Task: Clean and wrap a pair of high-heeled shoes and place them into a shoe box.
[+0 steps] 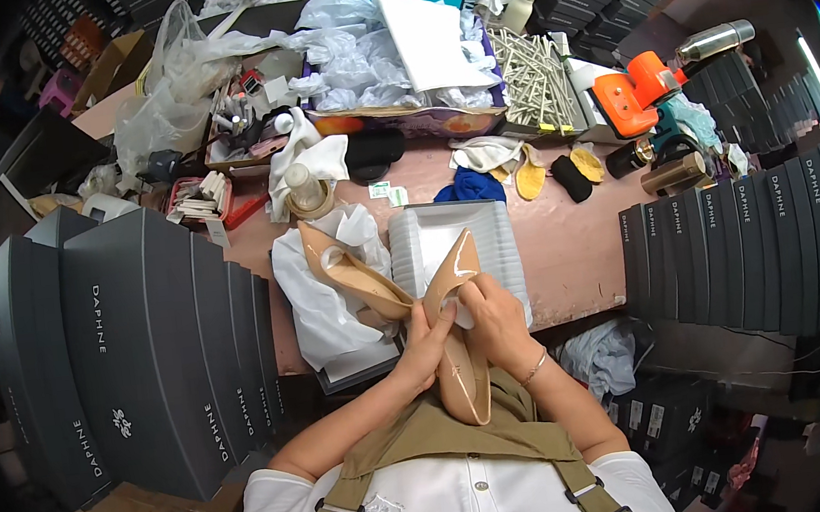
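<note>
A glossy beige pump (468,375) is held in front of my body, its pointed toe facing away from me. My left hand (427,342) is closed around the shoe's left side, thumb at the opening. My right hand (494,319) is closed at the shoe's opening, its fingertips against a small white wad (457,313) that sits partly inside. A second beige pump (365,283) lies to the left on crumpled white tissue paper (308,312) over an open box. Behind the held shoe is a stack of thin white sheets (507,261).
Dark grey shoe boxes (145,354) stand close on my left, and a long row of boxes (749,250) on my right. Across the table are a clear jar (304,189), a blue cloth (470,186), yellow sponges (530,175), a tray of white sticks (533,78) and an orange tool (628,98).
</note>
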Motion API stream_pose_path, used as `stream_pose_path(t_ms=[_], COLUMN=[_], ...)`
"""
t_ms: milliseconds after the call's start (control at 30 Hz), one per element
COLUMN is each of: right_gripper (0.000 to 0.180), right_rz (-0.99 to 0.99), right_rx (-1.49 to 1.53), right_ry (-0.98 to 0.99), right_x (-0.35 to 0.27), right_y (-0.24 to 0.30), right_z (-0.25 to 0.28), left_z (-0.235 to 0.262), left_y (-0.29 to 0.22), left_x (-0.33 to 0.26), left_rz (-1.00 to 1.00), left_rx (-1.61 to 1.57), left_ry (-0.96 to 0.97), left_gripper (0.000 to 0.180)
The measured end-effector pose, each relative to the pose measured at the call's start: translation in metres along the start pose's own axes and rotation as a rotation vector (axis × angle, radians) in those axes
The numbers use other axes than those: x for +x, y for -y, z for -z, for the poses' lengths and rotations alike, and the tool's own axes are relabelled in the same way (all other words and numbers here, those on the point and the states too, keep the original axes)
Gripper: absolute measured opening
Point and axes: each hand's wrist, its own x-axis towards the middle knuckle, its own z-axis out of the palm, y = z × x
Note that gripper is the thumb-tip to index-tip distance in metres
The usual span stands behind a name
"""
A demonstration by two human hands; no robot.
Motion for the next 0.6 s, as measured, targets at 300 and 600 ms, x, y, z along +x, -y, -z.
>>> stream_pose_path(t_ms=[300, 600], right_gripper=[0.023, 0.038], right_rz=[-0.181, -0.191], right_rx=[-0.138, -0.142], right_ry=[0.008, -0.228], right_x=[-0.015, -0.002], right_y=[-0.015, -0.065], right_z=[0.007, -0.025], left_z=[-0.023, -0.043], left_y=[0.016, 0.031], left_x=[-0.008, 0.002], left_rz=[-0.124, -0.222], left_rx=[0.161, 0.285], left_ry=[0.024, 0.012], left_gripper=[0.059, 0.055])
